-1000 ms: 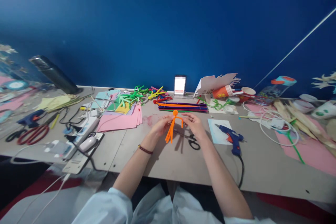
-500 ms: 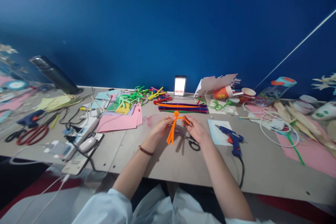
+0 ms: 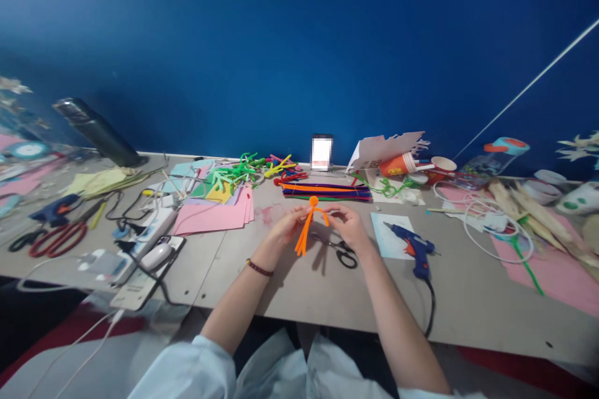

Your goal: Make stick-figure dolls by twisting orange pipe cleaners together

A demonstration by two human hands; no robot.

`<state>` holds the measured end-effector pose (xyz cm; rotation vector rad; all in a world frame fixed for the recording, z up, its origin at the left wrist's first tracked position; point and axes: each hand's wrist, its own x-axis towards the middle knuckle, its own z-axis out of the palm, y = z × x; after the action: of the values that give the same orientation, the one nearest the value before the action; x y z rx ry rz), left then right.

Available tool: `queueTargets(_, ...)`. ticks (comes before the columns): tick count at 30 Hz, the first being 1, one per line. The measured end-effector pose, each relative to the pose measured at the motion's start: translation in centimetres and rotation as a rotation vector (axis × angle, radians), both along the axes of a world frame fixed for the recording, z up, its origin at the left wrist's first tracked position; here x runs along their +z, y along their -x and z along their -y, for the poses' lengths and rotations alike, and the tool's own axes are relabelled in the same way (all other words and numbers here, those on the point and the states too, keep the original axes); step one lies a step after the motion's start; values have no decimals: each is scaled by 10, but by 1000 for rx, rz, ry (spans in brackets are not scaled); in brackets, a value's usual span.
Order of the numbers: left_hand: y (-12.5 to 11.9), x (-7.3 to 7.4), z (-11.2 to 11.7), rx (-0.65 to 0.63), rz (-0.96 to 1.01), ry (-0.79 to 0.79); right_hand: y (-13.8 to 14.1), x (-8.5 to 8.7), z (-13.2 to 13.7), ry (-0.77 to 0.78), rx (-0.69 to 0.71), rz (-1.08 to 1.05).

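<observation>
An orange pipe-cleaner figure (image 3: 305, 232) hangs upright above the table, with a round coiled head, arms and several dangling legs. My left hand (image 3: 286, 224) is closed on its left side, pinching it near the arm. My right hand (image 3: 350, 225) has its thumb and forefinger at the figure's other arm, which bends downward at their tips. Below the right hand lie scissors with black handles (image 3: 346, 257), partly hidden by that hand. Behind the figure rests a banded bundle of coloured pipe cleaners (image 3: 326, 191).
At right, a blue glue gun (image 3: 416, 248) lies partly on a paper sheet (image 3: 381, 237). Pink paper (image 3: 210, 218), loose green pipe cleaners (image 3: 241, 168) and a power strip (image 3: 152, 240) occupy the left. Paper cups (image 3: 397, 165) and a phone (image 3: 322, 153) stand near the wall.
The figure's right-side arm now bends down more steeply. My right fingers have shifted slightly right and spread a little around its end. The left hand keeps its hold.
</observation>
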<state>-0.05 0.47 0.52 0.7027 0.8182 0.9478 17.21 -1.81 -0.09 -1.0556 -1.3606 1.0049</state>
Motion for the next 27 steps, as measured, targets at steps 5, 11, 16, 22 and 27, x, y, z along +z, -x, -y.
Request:
queueTargets(5, 1, -2, -2, 11, -28, -22, -3, 0, 0, -187, -65, 198)
queueTargets(11, 1, -1, 0, -4, -90, -80, 1, 0, 1, -23, -101, 49)
queueTargets(16, -2, 0, 1, 27, -110, -143, 2, -3, -3, 198, -135, -141)
queueTargets(22, -4, 2, 4, 59, -175, -250, 2, -5, -6, 329, -37, -434)
queueTargets(27, -8, -3, 4, 106, -206, -346, 2, -7, -9, 374, -11, -572)
